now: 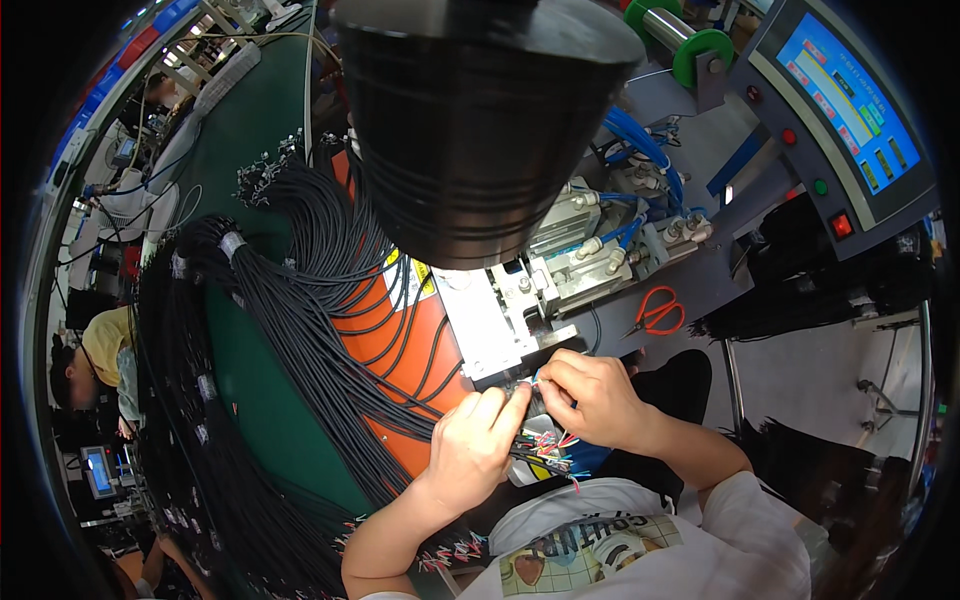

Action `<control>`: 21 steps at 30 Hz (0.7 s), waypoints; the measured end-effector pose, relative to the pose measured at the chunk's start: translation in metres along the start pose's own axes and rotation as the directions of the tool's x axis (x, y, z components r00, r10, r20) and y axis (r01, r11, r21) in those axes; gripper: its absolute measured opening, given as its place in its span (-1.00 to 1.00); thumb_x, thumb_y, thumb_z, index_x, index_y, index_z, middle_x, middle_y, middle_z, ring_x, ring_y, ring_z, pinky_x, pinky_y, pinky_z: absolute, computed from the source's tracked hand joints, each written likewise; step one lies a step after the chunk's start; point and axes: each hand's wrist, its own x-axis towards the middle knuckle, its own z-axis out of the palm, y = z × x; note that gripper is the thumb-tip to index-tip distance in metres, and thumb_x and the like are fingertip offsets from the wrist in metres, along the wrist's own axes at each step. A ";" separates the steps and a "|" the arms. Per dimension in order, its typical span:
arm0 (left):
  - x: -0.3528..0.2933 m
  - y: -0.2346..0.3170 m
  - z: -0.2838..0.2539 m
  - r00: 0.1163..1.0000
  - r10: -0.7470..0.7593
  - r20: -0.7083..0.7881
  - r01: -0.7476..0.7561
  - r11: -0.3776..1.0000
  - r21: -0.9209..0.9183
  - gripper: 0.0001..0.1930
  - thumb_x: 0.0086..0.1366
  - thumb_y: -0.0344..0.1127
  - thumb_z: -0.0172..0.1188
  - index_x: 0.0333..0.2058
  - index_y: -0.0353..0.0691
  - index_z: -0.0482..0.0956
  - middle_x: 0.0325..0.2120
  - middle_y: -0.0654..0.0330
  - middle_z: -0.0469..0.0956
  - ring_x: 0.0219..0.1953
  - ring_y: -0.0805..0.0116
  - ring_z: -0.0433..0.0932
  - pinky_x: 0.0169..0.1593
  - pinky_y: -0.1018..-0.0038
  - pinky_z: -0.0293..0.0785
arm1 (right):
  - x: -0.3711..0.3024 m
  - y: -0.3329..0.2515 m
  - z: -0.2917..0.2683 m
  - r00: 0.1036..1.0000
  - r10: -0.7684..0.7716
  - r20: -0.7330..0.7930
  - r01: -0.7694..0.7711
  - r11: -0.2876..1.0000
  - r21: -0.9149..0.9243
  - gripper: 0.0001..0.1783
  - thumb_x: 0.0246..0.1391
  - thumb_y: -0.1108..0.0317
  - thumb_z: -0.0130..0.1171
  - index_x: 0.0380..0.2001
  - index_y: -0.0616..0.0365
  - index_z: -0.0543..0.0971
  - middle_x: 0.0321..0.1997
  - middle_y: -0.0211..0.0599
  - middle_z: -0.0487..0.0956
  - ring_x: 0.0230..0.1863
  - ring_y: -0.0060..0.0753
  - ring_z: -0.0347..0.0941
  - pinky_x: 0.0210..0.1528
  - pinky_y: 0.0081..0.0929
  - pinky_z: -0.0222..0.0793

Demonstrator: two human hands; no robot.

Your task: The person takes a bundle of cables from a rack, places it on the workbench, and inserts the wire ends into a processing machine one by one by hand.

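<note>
My left hand (470, 440) is closed in a pinch in front of the metal fixture (490, 320) of a bench machine. Close beside it, my right hand (598, 398) pinches too, with fingertips almost meeting the left ones. Between them show the thin coloured wires (535, 382) of a cable end; my fingers cover most of it. Just below the hands, above my lap, lies a bunch of black cables with stripped red, white, yellow and blue wire ends (550, 445).
Long bundles of black cables (300, 330) spread over an orange board (400, 350) and green table (250, 400) at left. A large black cylinder (480, 130) hangs overhead. Red-handled scissors (657, 312) lie right of the fixture. A touchscreen panel (840, 100) stands far right.
</note>
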 end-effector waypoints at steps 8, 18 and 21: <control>0.005 0.007 -0.004 0.992 0.078 0.096 -0.094 0.979 0.179 -0.52 0.01 -0.40 0.12 -0.03 -0.39 0.51 -0.45 0.21 0.34 -0.42 0.34 0.39 -0.41 0.51 0.40 | 0.001 -0.006 -0.003 0.998 -0.062 -0.008 0.060 0.990 -0.129 -0.91 -0.01 0.46 0.22 -0.42 0.27 0.56 -0.49 -0.23 0.50 -0.57 -0.21 0.48 -0.53 -0.37 0.40; 0.010 0.005 -0.003 0.989 0.072 0.127 -0.102 0.963 0.249 -0.57 0.03 -0.37 0.13 -0.07 -0.36 0.53 -0.41 0.21 0.38 -0.37 0.35 0.41 -0.36 0.50 0.39 | 0.001 -0.003 -0.001 0.991 -0.123 -0.056 0.115 0.983 -0.140 -0.88 -0.02 0.46 0.22 -0.36 0.23 0.57 -0.40 -0.28 0.57 -0.54 -0.24 0.52 -0.52 -0.41 0.43; 0.012 0.003 -0.005 0.994 0.048 0.099 -0.069 0.974 0.217 -0.57 0.01 -0.37 0.13 -0.07 -0.30 0.54 -0.41 0.18 0.38 -0.40 0.28 0.42 -0.34 0.43 0.39 | 0.003 0.002 -0.003 0.994 -0.105 0.025 0.107 0.988 -0.112 -0.86 -0.04 0.48 0.24 -0.36 0.24 0.55 -0.46 -0.19 0.55 -0.56 -0.20 0.52 -0.53 -0.38 0.43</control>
